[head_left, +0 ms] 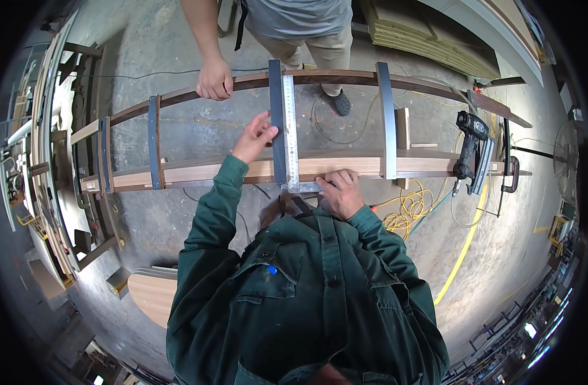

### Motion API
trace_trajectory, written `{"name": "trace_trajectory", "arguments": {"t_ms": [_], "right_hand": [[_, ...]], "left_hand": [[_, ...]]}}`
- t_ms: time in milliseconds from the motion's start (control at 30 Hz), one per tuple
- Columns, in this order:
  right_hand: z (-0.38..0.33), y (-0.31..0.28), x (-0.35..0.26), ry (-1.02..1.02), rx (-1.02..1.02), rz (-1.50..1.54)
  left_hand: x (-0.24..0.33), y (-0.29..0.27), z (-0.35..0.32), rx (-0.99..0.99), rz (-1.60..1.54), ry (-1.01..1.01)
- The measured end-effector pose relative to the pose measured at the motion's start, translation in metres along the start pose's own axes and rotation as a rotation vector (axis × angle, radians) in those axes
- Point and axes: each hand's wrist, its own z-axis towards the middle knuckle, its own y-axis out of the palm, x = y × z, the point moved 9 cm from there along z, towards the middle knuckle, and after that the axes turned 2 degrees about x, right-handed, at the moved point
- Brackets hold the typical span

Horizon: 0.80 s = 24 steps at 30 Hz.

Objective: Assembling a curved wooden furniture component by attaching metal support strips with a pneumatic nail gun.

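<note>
A steel carpenter's square [291,128] lies along the right side of a dark crosspiece [277,122] that spans a long wooden frame. Its short leg runs along the near rail [210,172]. My right hand [343,192] is closed at that rail, fingertips on the end of the short leg. My left hand [254,141] is open beside the crosspiece, fingers apart, the fingertips at its left edge. Across the frame, another person's closed hand [214,80] rests at the far rail [332,76].
A pneumatic nail gun [471,151] sits across the frame's right end, near a black clamp [512,174]. More crosspieces [387,122] join the rails. Yellow hose [406,208] coils on the floor below. Stacked boards [428,42] stand at the back right.
</note>
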Motion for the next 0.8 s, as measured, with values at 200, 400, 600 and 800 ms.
{"name": "trace_trajectory", "arguments": {"t_ms": [200, 400, 600, 800], "right_hand": [[0.003, 0.0, -0.002, -0.011, -0.002, -0.014], [0.003, 0.001, -0.003, -0.011, 0.004, -0.023], [-0.005, -0.002, 0.007, 0.05, 0.039, -0.03], [0.0, 0.0, 0.0, 0.003, 0.022, -0.035]], "left_hand": [[0.098, -0.041, 0.055, 0.286, 0.655, 0.483], [0.091, -0.038, 0.102, 0.065, 0.568, -0.228], [0.09, -0.018, 0.054, 0.426, 0.746, 0.456], [-0.033, -0.045, 0.095, 0.249, -0.339, -0.313]]}}
